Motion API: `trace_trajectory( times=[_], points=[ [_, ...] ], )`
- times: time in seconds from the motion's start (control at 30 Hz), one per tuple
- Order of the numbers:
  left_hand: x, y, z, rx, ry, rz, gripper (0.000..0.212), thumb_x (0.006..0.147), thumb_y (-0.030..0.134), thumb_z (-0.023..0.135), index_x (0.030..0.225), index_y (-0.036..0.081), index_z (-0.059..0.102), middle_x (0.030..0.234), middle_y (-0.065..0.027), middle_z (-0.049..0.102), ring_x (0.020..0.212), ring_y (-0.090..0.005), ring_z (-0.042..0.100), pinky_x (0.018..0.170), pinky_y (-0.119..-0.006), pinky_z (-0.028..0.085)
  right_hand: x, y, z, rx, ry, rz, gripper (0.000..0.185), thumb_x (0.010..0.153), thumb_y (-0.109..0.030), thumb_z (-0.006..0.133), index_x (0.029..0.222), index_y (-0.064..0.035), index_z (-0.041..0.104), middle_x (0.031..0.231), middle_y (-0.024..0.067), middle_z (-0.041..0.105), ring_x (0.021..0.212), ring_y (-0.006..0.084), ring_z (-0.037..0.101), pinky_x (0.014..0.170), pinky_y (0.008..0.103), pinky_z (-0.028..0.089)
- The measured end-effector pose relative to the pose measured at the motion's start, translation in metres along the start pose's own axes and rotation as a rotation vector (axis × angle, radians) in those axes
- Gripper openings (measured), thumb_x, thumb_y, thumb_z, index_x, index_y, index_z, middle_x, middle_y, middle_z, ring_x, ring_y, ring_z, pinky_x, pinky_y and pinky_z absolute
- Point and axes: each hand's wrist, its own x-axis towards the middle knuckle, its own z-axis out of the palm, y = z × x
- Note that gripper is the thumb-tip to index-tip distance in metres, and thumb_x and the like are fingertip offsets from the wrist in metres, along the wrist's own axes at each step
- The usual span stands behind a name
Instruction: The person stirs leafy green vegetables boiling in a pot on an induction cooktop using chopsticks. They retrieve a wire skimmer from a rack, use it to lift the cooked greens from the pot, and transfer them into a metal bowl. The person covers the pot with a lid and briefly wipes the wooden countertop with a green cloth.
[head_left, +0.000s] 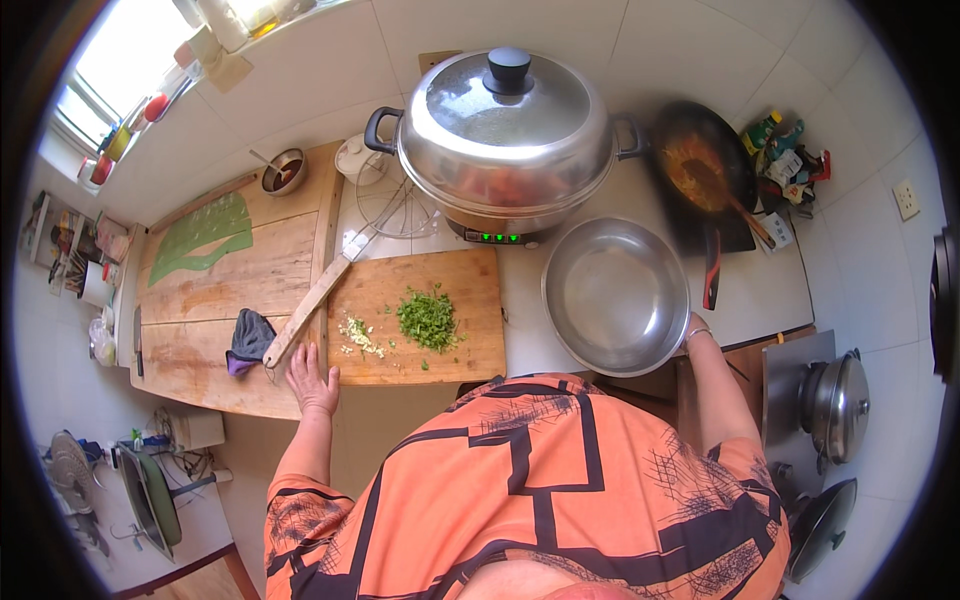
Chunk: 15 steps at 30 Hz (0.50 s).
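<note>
My right hand (696, 330) grips the right rim of a wide stainless steel basin (616, 292), its fingers mostly hidden by the basin. Nothing shows inside the basin. My left hand (311, 377) rests, fingers spread, on the front edge of a large wooden board (225, 330). Just beyond its fingertips is the wooden handle (307, 311) of a wire skimmer (396, 196). A dark grey cloth (253, 337) lies left of that handle. Between my hands, a cutting board (416, 262) carries chopped green herbs (429, 319) and minced garlic-like bits (361, 335).
A lidded steamer (510, 172) stands at the back with green lights lit below it. A black wok (697, 165) of cooked food holds a wooden spatula (739, 206). Back left are a small metal bowl (285, 174) with a spoon and a green sheet (206, 238).
</note>
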Motion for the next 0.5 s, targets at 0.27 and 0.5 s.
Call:
trace_trajectory(
  times=[0.27, 0.5],
  points=[
    [0.000, -0.002, 0.000, -0.001, -0.004, 0.000, 0.072, 0.078, 0.036, 0.059, 0.139, 0.014, 0.029, 0.142, -0.0114, 0.026, 0.133, -0.0283, 0.021, 0.107, -0.051, 0.013, -0.001, -0.001, 0.002, 0.004, 0.013, -0.017, 0.028, 0.077, -0.018, 0.058, 0.096, 0.0024, 0.064, 0.085, 0.0197, 0.065, 0.077, 0.0299, 0.063, 0.071, 0.0381, 0.049],
    [0.003, -0.008, 0.004, -0.028, 0.001, 0.006, 0.072, 0.077, 0.039, 0.059, 0.138, 0.015, 0.030, 0.142, -0.0111, 0.026, 0.133, -0.0290, 0.021, 0.107, -0.051, 0.012, -0.041, 0.010, -0.015, -0.209, 0.201, -0.176, 0.028, 0.075, -0.019, 0.059, 0.092, 0.0023, 0.065, 0.080, 0.0186, 0.066, 0.073, 0.0285, 0.064, 0.068, 0.0376, 0.049]
  ],
)
